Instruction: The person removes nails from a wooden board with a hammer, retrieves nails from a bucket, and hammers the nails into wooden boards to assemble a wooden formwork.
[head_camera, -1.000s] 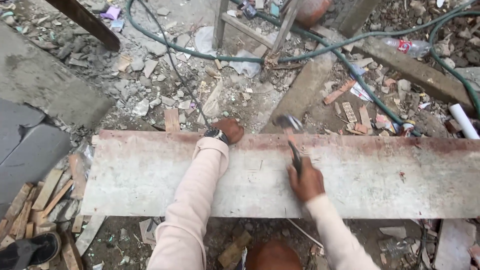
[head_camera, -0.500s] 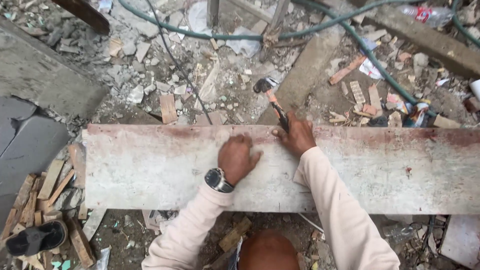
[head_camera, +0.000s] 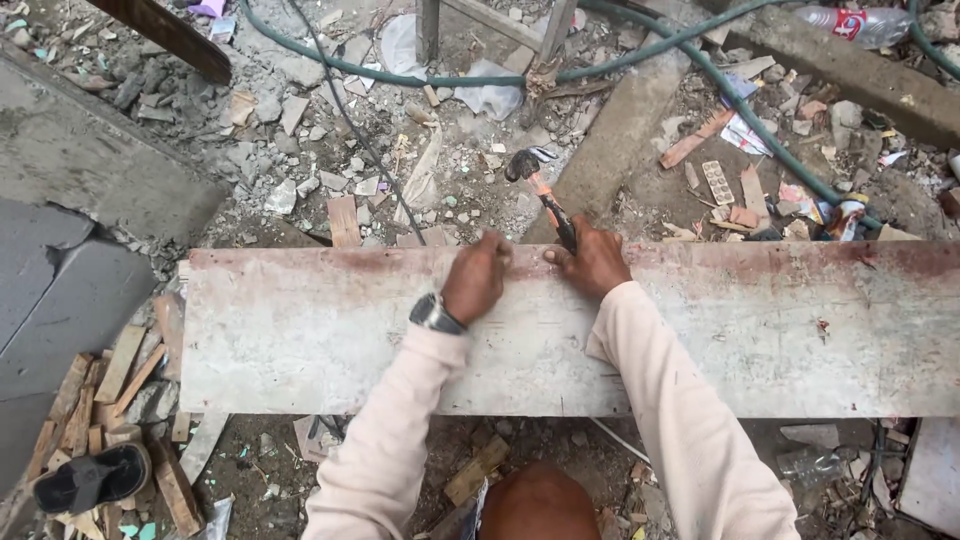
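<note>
Your right hand (head_camera: 597, 262) grips claw hammer (head_camera: 540, 192) by black handle, fingers wrapped tight, head raised beyond far edge of board (head_camera: 300, 330). Your left hand (head_camera: 476, 278) pinches at that edge beside it, fingers narrow; what they hold, cannot tell. Hammer judged head-heavy, rigid: hold low on handle. Board wide, stiff, rough, lies across rubble. Clear plastic bottle (head_camera: 858, 24) with red label top right; white blister tray (head_camera: 718, 182) near green hose (head_camera: 740, 105).

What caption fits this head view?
Right hand grips a hammer while left hand rests on a plank.
</note>
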